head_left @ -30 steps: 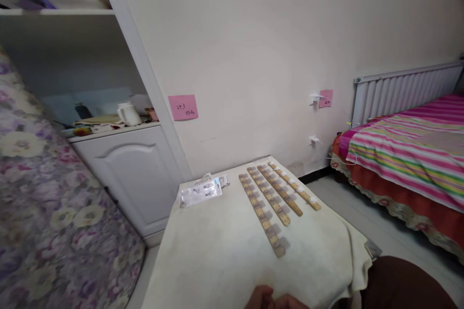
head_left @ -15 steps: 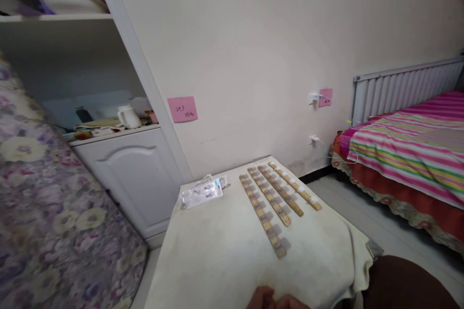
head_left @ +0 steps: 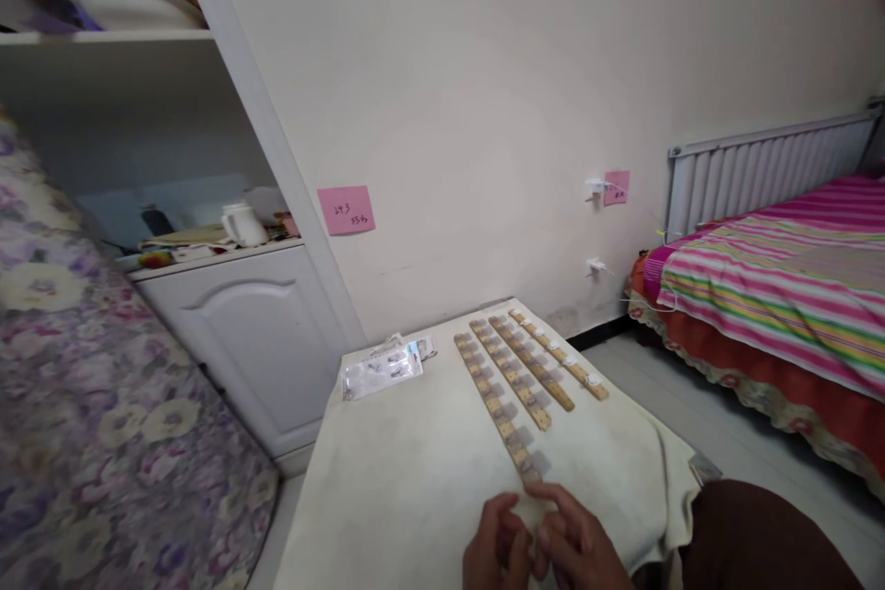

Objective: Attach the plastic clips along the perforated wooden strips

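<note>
My left hand (head_left: 492,542) and my right hand (head_left: 579,536) meet over the near part of the table, fingers curled and tips close together. Anything between those fingertips is too small or hidden to make out. The right index finger overlaps the near end of the longest wooden strip (head_left: 499,410); I cannot tell if it touches. That strip carries several clear plastic pieces in a row. To its right lie a second strip (head_left: 520,383), a third strip (head_left: 539,369) and a narrower strip with round white pieces (head_left: 553,347).
Clear plastic packaging (head_left: 383,372) lies at the table's back left. The cream cloth (head_left: 387,479) hangs over the table's right edge. A white cabinet (head_left: 245,341) with a white jug (head_left: 243,226) is on the left, and a bed (head_left: 761,277) stands right.
Both hands have come up from the bottom edge onto the table area, closer to the longest strip. The strips and packaging lie as before; the view has shifted slightly.
</note>
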Available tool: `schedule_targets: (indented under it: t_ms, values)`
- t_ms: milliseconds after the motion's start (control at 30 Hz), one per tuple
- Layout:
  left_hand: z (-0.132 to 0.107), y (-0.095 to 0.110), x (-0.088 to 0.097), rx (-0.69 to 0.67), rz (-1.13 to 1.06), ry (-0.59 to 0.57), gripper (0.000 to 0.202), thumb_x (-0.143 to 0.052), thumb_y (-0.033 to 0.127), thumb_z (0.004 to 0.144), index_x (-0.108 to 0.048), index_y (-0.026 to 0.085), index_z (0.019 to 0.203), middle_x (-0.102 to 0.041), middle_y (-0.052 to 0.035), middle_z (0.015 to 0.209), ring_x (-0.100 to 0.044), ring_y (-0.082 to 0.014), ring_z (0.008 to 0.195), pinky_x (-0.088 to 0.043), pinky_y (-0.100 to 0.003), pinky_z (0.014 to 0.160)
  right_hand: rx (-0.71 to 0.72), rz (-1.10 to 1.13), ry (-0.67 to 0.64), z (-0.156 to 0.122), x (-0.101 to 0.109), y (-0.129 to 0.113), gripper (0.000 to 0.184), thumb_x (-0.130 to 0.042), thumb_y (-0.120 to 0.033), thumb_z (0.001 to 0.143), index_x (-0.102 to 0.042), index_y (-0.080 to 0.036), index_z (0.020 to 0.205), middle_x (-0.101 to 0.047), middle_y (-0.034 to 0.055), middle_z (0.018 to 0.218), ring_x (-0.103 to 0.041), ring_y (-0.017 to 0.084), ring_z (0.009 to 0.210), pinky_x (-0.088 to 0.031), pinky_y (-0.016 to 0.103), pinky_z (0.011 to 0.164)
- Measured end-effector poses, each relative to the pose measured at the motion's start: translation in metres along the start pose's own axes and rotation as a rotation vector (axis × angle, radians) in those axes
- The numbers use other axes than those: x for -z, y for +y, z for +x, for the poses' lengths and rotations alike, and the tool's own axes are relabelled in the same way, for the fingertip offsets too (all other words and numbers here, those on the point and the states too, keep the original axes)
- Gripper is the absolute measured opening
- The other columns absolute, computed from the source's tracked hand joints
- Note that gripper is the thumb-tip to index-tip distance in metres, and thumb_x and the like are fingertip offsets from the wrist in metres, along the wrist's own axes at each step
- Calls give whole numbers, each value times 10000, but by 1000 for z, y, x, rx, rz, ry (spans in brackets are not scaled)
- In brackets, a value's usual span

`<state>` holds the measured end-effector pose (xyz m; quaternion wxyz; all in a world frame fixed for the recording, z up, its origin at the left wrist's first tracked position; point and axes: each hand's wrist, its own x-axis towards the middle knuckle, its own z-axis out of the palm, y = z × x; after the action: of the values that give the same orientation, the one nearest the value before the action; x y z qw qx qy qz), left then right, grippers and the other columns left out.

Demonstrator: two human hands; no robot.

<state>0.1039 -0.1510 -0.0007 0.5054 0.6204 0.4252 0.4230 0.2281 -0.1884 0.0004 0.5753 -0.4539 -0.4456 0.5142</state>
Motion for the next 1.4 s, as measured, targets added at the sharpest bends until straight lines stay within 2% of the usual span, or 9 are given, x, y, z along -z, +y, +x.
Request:
schedule_targets:
  t_ms: [67,133,167,333,567,700,900,1167,1400]
  values:
    - [3,25,2,-105,58,49,514,-528,473,788,-483,168,1199,-593,2,744,-575,-123,593,-470,-245,600,22,-64,24,2,4,-24,719,-549,-554,783,-350,-141,1337,-555,-50,571,-342,58,350,-235,181,349]
    - [5,49,4,-184,166,54,623,-497,397,824,-314,164,1372,-607,-6,798,-594,-136,678,-488,-271,694,79,-134,105,3,7,-47,747,-549,-486,809,-252,-161,1412,-495,-79,541,-357,74,375,-269,183,360]
    - [6,58,5,-211,215,108,650,-472,374,842,-238,172,1415,-599,6,778,-585,-134,675,-487,-280,713,122,-174,137,3,7,-58,758,-553,-443,817,-208,-171,1434,-486,-82,547,-384,86,406,-301,191,384]
    - [6,88,7,-300,404,190,755,-447,318,844,-34,210,1467,-578,38,724,-573,-134,655,-490,-289,696,294,-454,199,7,11,-92,828,-573,-241,807,-78,-212,1470,-450,-96,577,-443,103,507,-388,226,541]
    - [5,111,19,-286,525,295,766,-431,341,831,-33,190,1468,-556,37,701,-565,-145,628,-482,-299,660,430,-607,238,13,23,-118,795,-471,-188,842,8,-215,1476,-412,-88,608,-437,110,519,-387,230,555]
    - [6,114,28,-227,588,317,776,-430,365,826,-25,204,1468,-546,45,692,-563,-148,607,-465,-284,620,457,-655,256,19,28,-124,792,-461,-184,841,12,-198,1476,-408,-85,607,-437,111,513,-367,228,535]
    - [12,104,38,-213,599,343,774,-417,376,826,-24,201,1469,-524,52,675,-549,-142,586,-456,-266,615,463,-658,250,25,32,-120,775,-446,-215,853,10,-188,1479,-424,-74,609,-448,118,523,-369,233,534]
    - [15,98,37,-205,588,345,778,-433,352,817,-43,189,1470,-530,51,664,-545,-135,561,-458,-252,607,414,-618,221,25,30,-116,785,-446,-224,864,41,-196,1479,-424,-70,611,-440,125,528,-359,242,541]
    - [12,101,35,-195,593,330,780,-441,343,815,-46,190,1471,-529,53,669,-550,-135,572,-455,-253,616,437,-622,246,24,31,-113,750,-448,-234,870,-12,-206,1481,-416,-73,610,-424,120,518,-365,231,531]
